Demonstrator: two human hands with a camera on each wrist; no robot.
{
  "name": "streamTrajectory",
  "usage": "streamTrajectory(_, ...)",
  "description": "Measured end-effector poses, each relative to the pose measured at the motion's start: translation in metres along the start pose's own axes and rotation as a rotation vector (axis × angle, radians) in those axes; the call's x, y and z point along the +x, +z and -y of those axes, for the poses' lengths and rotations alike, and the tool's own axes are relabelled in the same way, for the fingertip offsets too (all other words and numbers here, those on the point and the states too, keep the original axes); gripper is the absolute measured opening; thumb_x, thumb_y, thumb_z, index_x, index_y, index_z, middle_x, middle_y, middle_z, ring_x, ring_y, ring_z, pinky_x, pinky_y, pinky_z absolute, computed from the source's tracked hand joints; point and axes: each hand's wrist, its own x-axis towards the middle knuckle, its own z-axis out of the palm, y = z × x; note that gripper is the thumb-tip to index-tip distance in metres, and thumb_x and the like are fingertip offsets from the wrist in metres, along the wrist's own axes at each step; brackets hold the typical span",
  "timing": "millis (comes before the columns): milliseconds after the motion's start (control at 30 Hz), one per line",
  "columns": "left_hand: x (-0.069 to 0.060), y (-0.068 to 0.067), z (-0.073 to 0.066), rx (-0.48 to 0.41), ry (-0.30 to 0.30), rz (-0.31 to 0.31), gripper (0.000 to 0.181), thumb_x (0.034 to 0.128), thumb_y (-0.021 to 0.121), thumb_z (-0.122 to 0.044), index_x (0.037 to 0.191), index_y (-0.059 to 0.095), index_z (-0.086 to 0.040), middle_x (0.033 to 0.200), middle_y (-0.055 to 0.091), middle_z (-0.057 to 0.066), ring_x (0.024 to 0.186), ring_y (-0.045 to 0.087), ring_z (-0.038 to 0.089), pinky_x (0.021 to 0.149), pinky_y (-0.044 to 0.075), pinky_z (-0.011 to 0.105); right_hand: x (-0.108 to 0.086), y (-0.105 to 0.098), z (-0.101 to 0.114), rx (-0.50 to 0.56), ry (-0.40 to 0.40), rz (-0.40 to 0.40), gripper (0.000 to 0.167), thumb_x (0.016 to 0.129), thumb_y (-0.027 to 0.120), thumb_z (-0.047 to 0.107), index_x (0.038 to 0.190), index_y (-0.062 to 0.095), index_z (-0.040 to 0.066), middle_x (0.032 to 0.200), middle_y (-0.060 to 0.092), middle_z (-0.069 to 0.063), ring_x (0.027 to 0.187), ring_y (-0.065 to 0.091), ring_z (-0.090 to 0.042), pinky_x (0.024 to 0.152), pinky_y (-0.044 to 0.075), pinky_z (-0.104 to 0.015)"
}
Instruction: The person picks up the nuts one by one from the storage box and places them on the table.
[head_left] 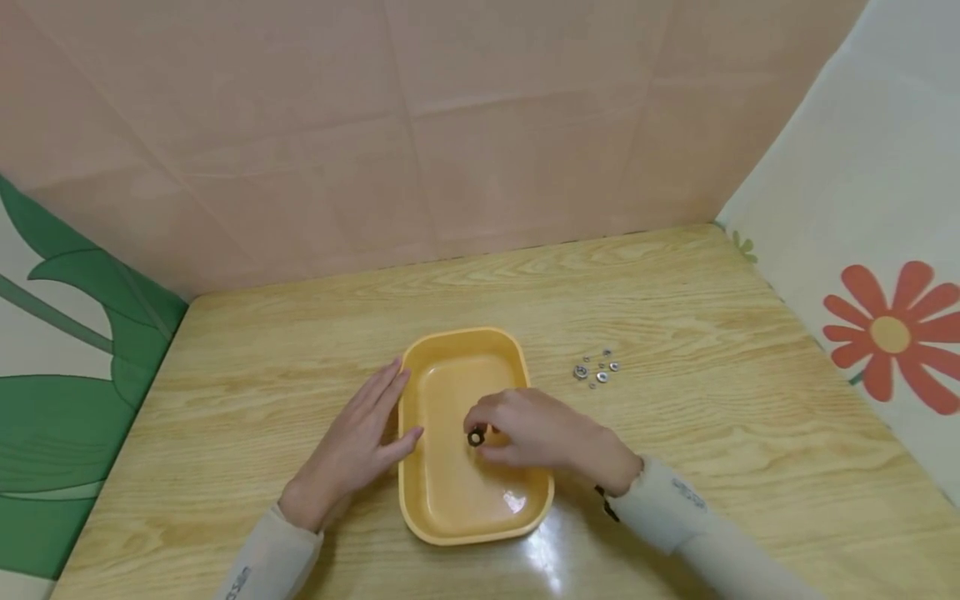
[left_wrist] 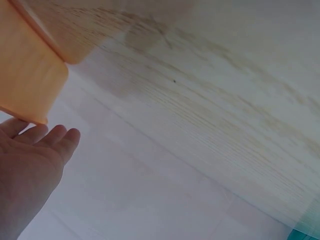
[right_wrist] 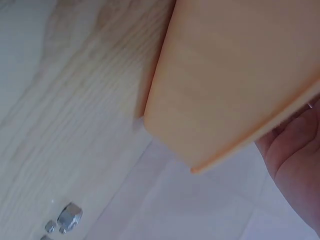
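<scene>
A yellow plastic tray (head_left: pixel 480 539) sits on the wooden table. My right hand (head_left: pixel 536 427) reaches over its right side and pinches a dark hex nut (head_left: pixel 476 437) between fingers and thumb, inside the tray. At the tray's left rim, my left hand (head_left: pixel 352 446) rests with fingers extended along the outside and the thumb over the edge. In the left wrist view the fingertips of the left hand (left_wrist: pixel 30 155) touch the tray rim. The right wrist view shows the tray's outer wall (right_wrist: pixel 225 85) hiding most of the right hand (right_wrist: pixel 297 160).
Several silver nuts (head_left: pixel 581 372) of different sizes lie on the table (head_left: pixel 675 333) to the right of the tray. A pink covering (head_left: pixel 412 133) hangs behind the table, and a white one with a red flower (head_left: pixel 891 333) stands along the right edge.
</scene>
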Motion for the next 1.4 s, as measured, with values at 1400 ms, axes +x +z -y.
streamTrajectory(1400,0.001,0.0,-0.001,-0.007,0.008,0.004,0.081,0.0949,0.062,-0.043,0.154,0.029,0.001,0.164,0.023,0.017,0.151,0.026,0.034,0.122,0.027,0.052,-0.04,-0.042,-0.027,-0.067,0.114,-0.166,0.019,0.088,0.073,0.018,0.107,0.073,0.013,0.102,0.073,0.005,0.088,0.069,-0.014,0.074,0.057,-0.026)
